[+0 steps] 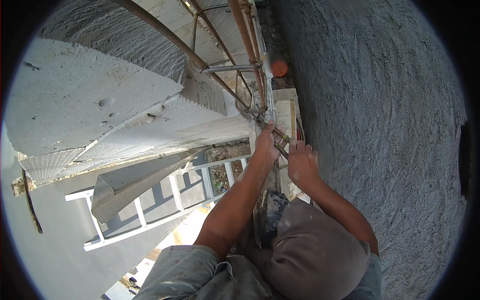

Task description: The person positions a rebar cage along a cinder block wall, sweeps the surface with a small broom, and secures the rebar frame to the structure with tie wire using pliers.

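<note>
My left hand (267, 142) is closed around a slim metal tool with two handles (281, 134), which looks like pincers. Its far end points at the foot of the upright rebar cage (256, 75), where tie wire and a bent stirrup (242, 105) meet the wall top. My right hand (303, 162) is closed at the near end of the same tool, fingers curled over a handle. Both hands have pale dust on them. The tool's jaws are hard to make out against the rebar.
Rough grey plaster wall (380, 125) rises close on the right. Pale blocks (100, 100) stand on the left. Below them are a white ladder (175, 192) and a bent sheet-metal channel (120, 182). An orange object (279, 68) lies beyond the cage.
</note>
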Tool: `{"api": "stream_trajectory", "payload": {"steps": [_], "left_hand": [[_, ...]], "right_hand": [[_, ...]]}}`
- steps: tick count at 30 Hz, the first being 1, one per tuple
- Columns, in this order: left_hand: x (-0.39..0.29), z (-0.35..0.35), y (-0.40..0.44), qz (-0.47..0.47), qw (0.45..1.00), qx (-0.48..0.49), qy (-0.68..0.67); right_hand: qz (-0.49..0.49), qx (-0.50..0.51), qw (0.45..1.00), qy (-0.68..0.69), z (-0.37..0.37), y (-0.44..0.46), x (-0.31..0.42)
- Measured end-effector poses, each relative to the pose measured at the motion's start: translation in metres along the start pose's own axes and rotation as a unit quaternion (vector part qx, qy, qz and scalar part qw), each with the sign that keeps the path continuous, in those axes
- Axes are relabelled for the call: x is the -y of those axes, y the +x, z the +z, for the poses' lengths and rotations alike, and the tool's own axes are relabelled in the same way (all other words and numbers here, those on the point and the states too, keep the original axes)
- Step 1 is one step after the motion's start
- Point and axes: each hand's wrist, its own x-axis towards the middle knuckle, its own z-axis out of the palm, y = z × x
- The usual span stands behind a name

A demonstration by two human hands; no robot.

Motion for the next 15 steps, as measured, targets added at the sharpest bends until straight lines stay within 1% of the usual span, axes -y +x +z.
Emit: {"api": "stream_trajectory", "payload": {"steps": [1,2,4,5,6,7,9,10,11,13,15], "left_hand": [[0.0,-0.005,-0.004,-0.008,1.0,0.01,0.015],[-0.001,-0.009,-0.008,-0.022,1.0,0.018,0.002],[-0.003,-0.012,-0.016,-0.052,0.998,0.04,-0.026],[-0.004,-0.011,-0.021,-0.056,0.996,0.065,-0.03],[-0.005,-0.011,-0.026,-0.059,0.994,0.089,-0.035],[-0.006,-0.01,-0.03,-0.062,0.991,0.113,-0.041],[-0.001,-0.022,-0.01,-0.045,0.989,0.136,-0.025],[0.0,-0.026,-0.003,-0.034,0.989,0.146,-0.017],[0.002,-0.027,-0.003,-0.04,0.99,0.133,-0.028],[0.001,-0.021,-0.001,-0.048,0.991,0.114,-0.048],[0.002,-0.011,-0.005,-0.045,0.997,0.06,-0.016]], "right_hand": [[0.015,0.037,0.997,0.063,0.001,-0.002,-0.001],[0.018,0.1,0.987,0.126,0.004,0.003,-0.005],[0.025,0.22,0.944,0.246,0.012,0.016,-0.016],[0.083,0.265,0.864,0.42,0.013,0.016,-0.022],[0.135,0.299,0.749,0.576,0.013,0.015,-0.028],[0.181,0.323,0.602,0.708,0.012,0.014,-0.029],[0.15,0.247,0.753,0.591,0.009,0.01,-0.028],[0.131,0.207,0.816,0.523,0.003,0.008,-0.025],[0.109,0.167,0.871,0.45,-0.005,0.003,-0.021],[0.059,0.072,0.953,0.289,-0.028,-0.001,-0.016],[0.08,0.015,0.985,0.151,-0.074,-0.021,-0.011]]}}
